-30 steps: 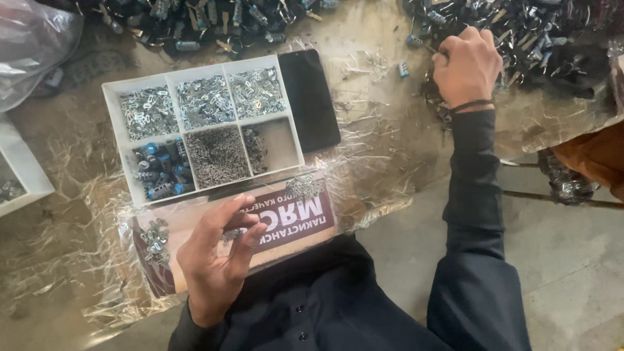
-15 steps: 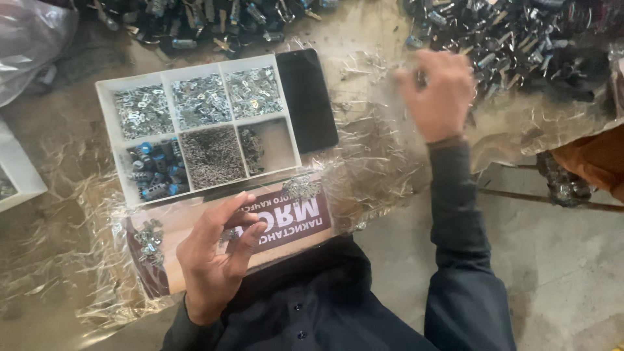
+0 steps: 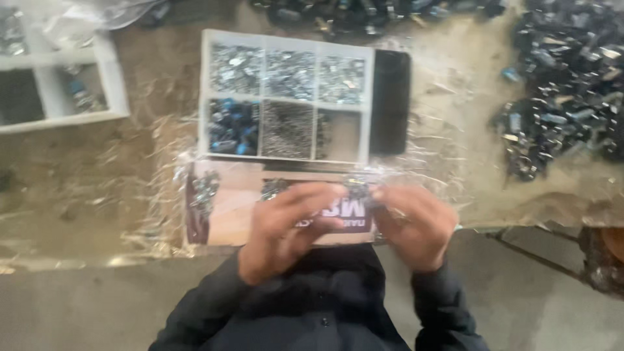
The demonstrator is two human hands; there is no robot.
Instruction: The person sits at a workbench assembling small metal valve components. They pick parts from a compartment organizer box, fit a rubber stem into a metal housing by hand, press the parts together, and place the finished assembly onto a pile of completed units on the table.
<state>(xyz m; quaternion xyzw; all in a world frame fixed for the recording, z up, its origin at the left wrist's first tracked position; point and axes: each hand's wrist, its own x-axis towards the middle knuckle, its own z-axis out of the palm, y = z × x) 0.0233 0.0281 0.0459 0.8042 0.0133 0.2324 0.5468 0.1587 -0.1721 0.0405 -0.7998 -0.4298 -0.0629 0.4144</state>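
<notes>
My left hand (image 3: 286, 227) and right hand (image 3: 416, 224) meet fingertip to fingertip over the printed card (image 3: 227, 214), just below the white compartment tray (image 3: 286, 94), pinching a small metal part (image 3: 356, 190) — blurred, probably light, hard and slippery — best nipped by its edges.

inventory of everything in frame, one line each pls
sorting tray: 1, white, six compartments of small metal and blue parts, centre
black slab: 1, right of that tray
printed card: 1, tan and maroon, under plastic film, below tray
second tray: 1, white, top left
dark parts pile: 1, black-blue, top right
left hand: over card, fingers bent
right hand: beside it; blurred, contents unclear
</notes>
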